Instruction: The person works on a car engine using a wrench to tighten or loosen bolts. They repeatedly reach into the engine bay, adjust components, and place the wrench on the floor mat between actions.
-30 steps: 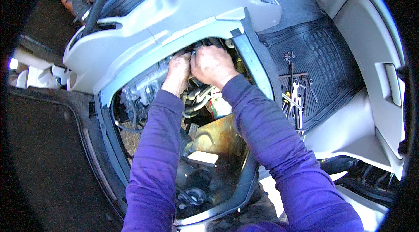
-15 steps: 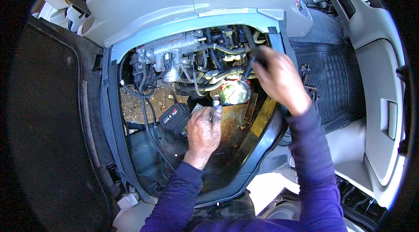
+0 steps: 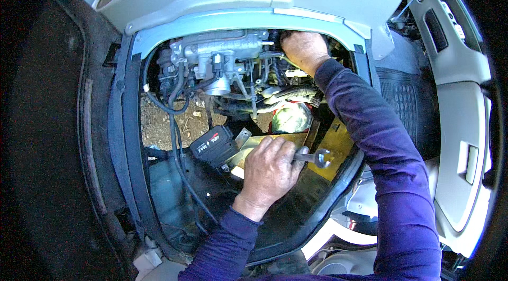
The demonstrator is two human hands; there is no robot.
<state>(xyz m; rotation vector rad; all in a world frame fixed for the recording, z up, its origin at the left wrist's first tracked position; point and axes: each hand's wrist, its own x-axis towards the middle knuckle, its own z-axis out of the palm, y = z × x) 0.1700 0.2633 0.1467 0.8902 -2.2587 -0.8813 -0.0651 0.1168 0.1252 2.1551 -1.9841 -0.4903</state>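
Note:
My left hand point(image 3: 270, 172) is closed around a metal open-ended wrench point(image 3: 320, 158), whose jaw points right over the near part of the engine opening. My right hand point(image 3: 306, 51) reaches down among hoses at the far side of the opening, under the light-blue frame edge. Its fingertips are hidden there, so I cannot see what they touch. Beside it on the left lies the grey metal intake manifold point(image 3: 217, 51). Corrugated hoses point(image 3: 293, 92) run below that hand. A brightly lit, round shiny piece with a red rim point(image 3: 292, 118) sits between my two hands.
A black battery pack point(image 3: 212, 145) lies left of my left hand. Thin black hoses point(image 3: 180, 167) cross the opening's left side. The light-blue metal frame point(image 3: 238, 18) borders the far edge. A grey door panel point(image 3: 457, 148) and dark floor mat point(image 3: 405, 98) are at the right.
My right hand has moved away from me and left, in among the engine parts. My left hand has shifted slightly right and nearer, and the wrench has swung from upright to pointing right.

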